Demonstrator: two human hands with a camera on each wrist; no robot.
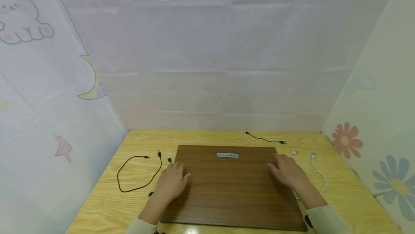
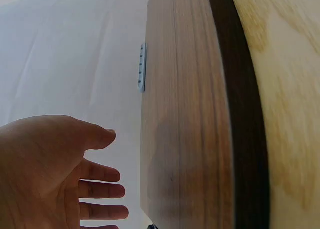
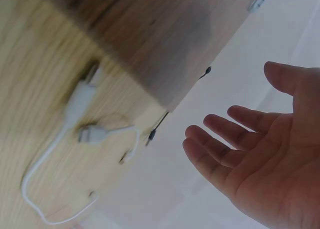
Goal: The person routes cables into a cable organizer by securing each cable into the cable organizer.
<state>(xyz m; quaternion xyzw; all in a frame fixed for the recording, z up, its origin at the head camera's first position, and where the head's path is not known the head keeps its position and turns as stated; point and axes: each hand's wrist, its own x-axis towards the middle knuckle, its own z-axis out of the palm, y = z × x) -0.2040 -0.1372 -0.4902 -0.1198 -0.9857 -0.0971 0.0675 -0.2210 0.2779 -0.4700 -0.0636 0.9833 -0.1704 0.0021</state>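
A dark brown wooden board (image 1: 233, 190) lies flat on the table. Near its far edge sits a small grey-blue slotted strip (image 1: 227, 155), which looks like a cable holder. Over the board's left edge hovers my left hand (image 1: 172, 180), its fingers extended and holding nothing. On the opposite side, my right hand (image 1: 288, 171) is above the right edge, palm bare and fingers loosely spread in the right wrist view. Beside the left hand, a black cable's plug (image 1: 169, 159) shows, its middle hidden. A white cable's plug (image 3: 80, 96) lies below the right hand.
To the left, a longer black USB cable (image 1: 118, 180) curves on the light wood table (image 1: 103, 198). Behind the board lies a short black cable (image 1: 264, 139). At the right is a white cable (image 1: 321, 174). Printed cloth walls (image 1: 207, 64) enclose the table's back and sides.
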